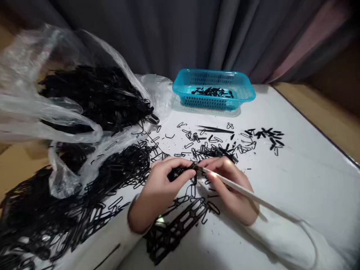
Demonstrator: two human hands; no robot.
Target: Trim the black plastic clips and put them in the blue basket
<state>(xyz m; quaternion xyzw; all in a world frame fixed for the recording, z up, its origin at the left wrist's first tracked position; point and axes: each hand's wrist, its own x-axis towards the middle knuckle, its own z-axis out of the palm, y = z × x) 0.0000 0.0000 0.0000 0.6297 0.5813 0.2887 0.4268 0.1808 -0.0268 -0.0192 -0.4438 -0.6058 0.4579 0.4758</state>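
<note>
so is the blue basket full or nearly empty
Nearly empty: the blue basket holds only a small scatter of black pieces, its mesh floor showing around them.

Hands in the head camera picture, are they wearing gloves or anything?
No gloves. The left hand and right hand are both bare, with no rings or watch in view. Each arm wears a long white sleeve, left sleeve and right sleeve, ending at the wrist.

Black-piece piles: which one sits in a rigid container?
The small pile in the turquoise basket at the far edge. The biggest heap lies in a clear bag; the others lie loose on the white table.
</note>
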